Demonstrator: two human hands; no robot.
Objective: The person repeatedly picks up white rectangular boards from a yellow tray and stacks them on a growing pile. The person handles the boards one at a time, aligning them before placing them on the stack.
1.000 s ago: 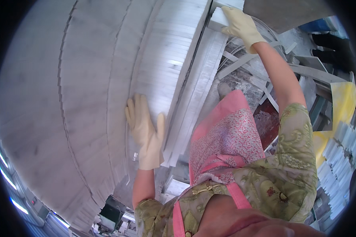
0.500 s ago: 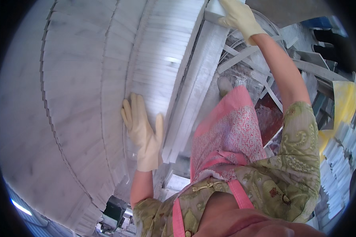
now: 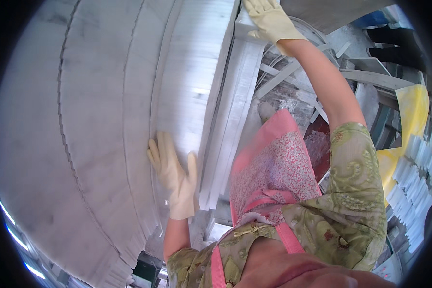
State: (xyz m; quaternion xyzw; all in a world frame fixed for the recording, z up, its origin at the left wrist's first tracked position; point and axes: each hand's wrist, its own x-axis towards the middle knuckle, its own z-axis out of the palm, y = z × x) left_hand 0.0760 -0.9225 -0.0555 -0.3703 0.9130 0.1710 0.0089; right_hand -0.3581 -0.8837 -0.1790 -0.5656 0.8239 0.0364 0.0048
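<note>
On my left is a wide spread of grey-white strips [image 3: 96,120], packed tight in long rows. Next comes my gloved left hand [image 3: 174,180]. Its fingers are stretched out with the thumb apart, and they rest on the near part of a shiny white row [image 3: 187,86], not pinching anything. That row runs from near me to the far edge of my view. I think it is stiff and hard, and heavy all together. It looks smooth, so it may slide, and its corners might chip. The best place to take hold looks like the two ends, with flat, soft hands. Just right of it is a long pale ledge [image 3: 233,110]. Far away, my gloved right hand [image 3: 270,21] lies over a white block [image 3: 242,21]. Those fingers reach the edge of my view, so I can't tell if they grip. Farthest right hangs a yellow sheet [image 3: 413,113].
</note>
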